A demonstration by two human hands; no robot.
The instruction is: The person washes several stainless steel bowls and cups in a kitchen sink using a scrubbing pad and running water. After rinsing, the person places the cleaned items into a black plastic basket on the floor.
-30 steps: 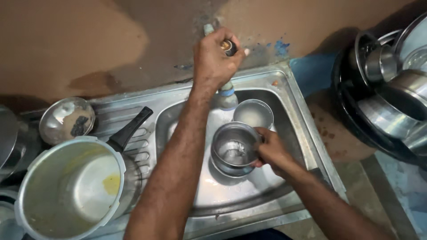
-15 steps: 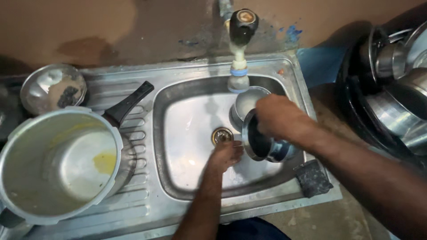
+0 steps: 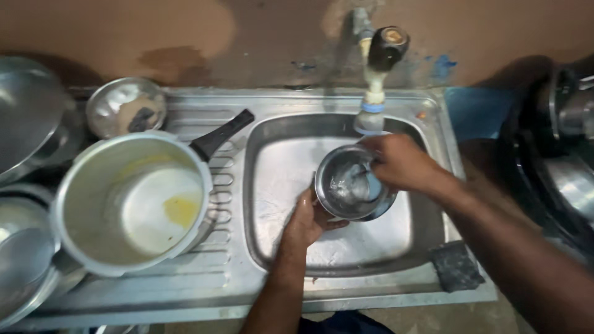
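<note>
A small steel pot (image 3: pixel 349 185) is held over the basin of the steel sink (image 3: pixel 272 179), right under the tap (image 3: pixel 378 68). My left hand (image 3: pixel 309 219) grips it from below at its near left side. My right hand (image 3: pixel 399 162) is at the pot's far right rim, with fingers reaching inside it. Water glistens inside the pot. Whether my right hand holds a scrubber, I cannot tell.
A large pressure cooker pot (image 3: pixel 133 201) with a black handle and yellow residue stands on the drainboard. A small steel bowl (image 3: pixel 125 112) sits behind it. Steel lids and pans lie at the far left (image 3: pixel 25 124). Stacked steel vessels (image 3: pixel 563 154) fill the right. A dark scrub pad (image 3: pixel 456 266) lies on the sink's front right corner.
My left hand came down from the tap knob, passed the drain, and now grips the pot from below. The pot has turned mouth up under the tap, with my right hand at its rim.
</note>
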